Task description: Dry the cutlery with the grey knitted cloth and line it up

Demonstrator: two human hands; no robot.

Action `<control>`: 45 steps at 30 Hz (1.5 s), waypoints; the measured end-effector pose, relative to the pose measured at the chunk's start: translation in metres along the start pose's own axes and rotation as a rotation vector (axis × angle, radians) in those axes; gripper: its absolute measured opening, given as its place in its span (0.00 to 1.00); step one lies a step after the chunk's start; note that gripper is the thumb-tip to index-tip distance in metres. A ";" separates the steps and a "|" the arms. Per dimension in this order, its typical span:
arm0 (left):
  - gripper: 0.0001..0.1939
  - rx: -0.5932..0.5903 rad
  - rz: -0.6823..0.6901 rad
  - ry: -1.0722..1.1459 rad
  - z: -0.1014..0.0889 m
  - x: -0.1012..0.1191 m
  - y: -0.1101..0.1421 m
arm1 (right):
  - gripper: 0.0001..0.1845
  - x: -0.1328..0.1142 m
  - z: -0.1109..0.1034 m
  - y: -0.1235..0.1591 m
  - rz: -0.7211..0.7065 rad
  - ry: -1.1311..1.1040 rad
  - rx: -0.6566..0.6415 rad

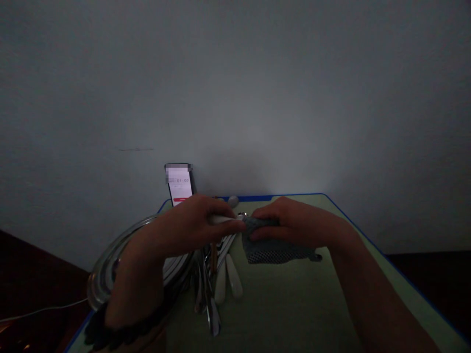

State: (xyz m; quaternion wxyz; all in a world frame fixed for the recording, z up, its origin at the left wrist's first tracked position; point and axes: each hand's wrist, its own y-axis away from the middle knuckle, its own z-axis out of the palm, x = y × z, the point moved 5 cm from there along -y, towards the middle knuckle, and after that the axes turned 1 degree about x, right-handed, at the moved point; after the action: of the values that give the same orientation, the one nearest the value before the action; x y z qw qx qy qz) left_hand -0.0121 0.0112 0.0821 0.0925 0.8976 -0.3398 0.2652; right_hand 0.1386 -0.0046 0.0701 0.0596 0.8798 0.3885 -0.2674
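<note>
- Currently, the left hand (200,220) pinches a white-handled utensil (221,219) above the counter (287,304), toward its far edge.
- The right hand (294,220) grips a grey cloth (279,252) against the utensil's other end.
- Loose cutlery (209,289) lies below and beside the left hand.
- Round metal dishes (99,279) sit along the left edge.
- A lit phone (180,184) stands tilted by the far left corner.

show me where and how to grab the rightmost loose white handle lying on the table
I'd pinch the white handle across its middle, coming down from above and slightly right: its broad, rounded end points toward the person, with bare table on its right, while another pale handle crowds its left.
</note>
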 end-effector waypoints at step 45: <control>0.19 -0.042 0.011 0.085 0.035 0.004 -0.039 | 0.12 0.077 0.002 -0.019 0.154 -1.124 0.537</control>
State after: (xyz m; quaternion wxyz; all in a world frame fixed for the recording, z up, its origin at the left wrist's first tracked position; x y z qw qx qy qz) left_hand 0.0309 0.0262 0.0550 0.1244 0.8814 -0.3460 0.2966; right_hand 0.1668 0.0580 0.0311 0.0506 0.6144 0.1524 -0.7724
